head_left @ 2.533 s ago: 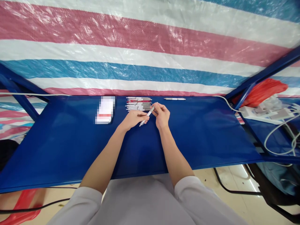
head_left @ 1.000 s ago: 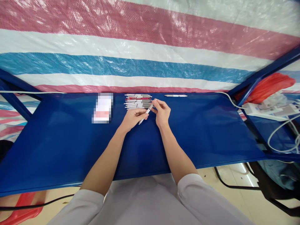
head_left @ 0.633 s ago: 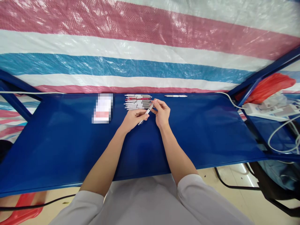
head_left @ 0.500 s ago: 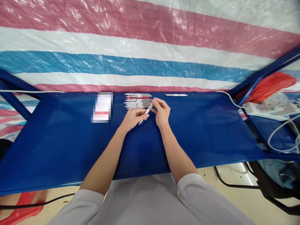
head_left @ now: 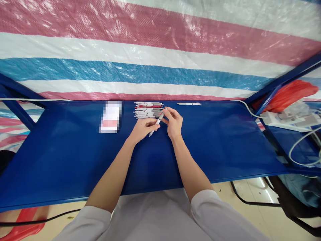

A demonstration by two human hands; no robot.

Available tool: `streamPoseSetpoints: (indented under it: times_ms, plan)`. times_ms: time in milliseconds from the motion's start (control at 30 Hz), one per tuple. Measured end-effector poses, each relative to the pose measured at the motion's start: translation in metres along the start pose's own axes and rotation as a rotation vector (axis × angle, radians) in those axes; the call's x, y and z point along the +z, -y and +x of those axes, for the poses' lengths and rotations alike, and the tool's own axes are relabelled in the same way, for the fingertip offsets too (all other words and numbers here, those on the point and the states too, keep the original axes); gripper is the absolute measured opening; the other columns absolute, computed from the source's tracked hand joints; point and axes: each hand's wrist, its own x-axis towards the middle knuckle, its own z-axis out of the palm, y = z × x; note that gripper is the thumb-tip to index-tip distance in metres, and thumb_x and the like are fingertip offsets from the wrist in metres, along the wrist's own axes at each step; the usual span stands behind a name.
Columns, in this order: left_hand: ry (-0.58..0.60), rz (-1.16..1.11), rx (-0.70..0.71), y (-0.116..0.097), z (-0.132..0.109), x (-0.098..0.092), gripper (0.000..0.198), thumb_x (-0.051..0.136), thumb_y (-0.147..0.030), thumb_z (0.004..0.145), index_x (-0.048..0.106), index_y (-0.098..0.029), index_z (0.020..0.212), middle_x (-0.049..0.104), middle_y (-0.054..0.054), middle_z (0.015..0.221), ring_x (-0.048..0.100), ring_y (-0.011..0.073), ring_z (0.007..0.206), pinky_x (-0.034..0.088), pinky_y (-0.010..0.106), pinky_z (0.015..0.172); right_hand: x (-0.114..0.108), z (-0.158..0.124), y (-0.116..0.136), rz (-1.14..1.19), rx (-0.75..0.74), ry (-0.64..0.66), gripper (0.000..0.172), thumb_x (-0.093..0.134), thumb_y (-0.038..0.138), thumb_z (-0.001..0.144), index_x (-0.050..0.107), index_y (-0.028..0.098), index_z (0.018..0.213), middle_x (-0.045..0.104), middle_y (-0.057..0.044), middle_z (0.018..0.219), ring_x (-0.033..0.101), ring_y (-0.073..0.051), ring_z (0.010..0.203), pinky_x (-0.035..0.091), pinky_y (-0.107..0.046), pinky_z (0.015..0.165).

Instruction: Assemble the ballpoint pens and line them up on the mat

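Both hands hold one white pen with a grey grip (head_left: 157,122) over the blue table (head_left: 62,157). My left hand (head_left: 143,128) is closed around its lower white barrel. My right hand (head_left: 173,122) pinches its upper grey end with thumb and fingers. Just behind the hands lies a neat row of several similar pens (head_left: 147,109), one of them red. A single pen (head_left: 188,104) lies apart near the table's back edge, to the right.
A small white and red packet (head_left: 110,116) lies left of the pen row. A striped tarpaulin (head_left: 150,50) hangs behind the table. A white power strip with cables (head_left: 288,120) and a red bag (head_left: 288,93) sit on the right.
The hands have kept their hold on the pen with only slight finger shifts. The view has moved a little.
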Motion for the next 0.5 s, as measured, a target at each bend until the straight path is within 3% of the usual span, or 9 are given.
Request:
streamPoseSetpoints:
  times_ms: [167, 367, 500]
  plan:
    - [-0.046, 0.018, 0.004, -0.0024, -0.0004, 0.0001, 0.03, 0.077, -0.039, 0.075, 0.077, -0.017, 0.095, 0.074, 0.004, 0.077, 0.069, 0.0183, 0.071, 0.055, 0.03, 0.069, -0.0002, 0.0007, -0.0004, -0.011, -0.009, -0.025, 0.021, 0.082, 0.032, 0.066, 0.074, 0.023, 0.083, 0.074, 0.004, 0.076, 0.072, -0.012, 0.071, 0.063, -0.025, 0.064]
    - [0.183, -0.182, -0.128, -0.0025, -0.003, -0.0044, 0.039, 0.071, -0.05, 0.082, 0.076, -0.015, 0.1, 0.075, 0.011, 0.091, 0.07, 0.019, 0.075, 0.057, 0.032, 0.071, -0.0004, -0.0013, 0.005, 0.032, 0.029, 0.041, 0.022, 0.079, 0.032, 0.069, 0.075, 0.022, 0.088, 0.078, 0.0, 0.083, 0.074, -0.015, 0.075, 0.062, -0.024, 0.062]
    - [0.183, -0.211, -0.147, -0.0021, -0.0034, -0.0055, 0.041, 0.072, -0.05, 0.081, 0.076, -0.015, 0.101, 0.075, 0.012, 0.094, 0.069, 0.0192, 0.077, 0.057, 0.033, 0.072, -0.0004, -0.0019, 0.0055, 0.015, 0.035, 0.083, 0.024, 0.08, 0.035, 0.069, 0.074, 0.023, 0.089, 0.078, 0.0, 0.086, 0.075, -0.016, 0.08, 0.061, -0.023, 0.062]
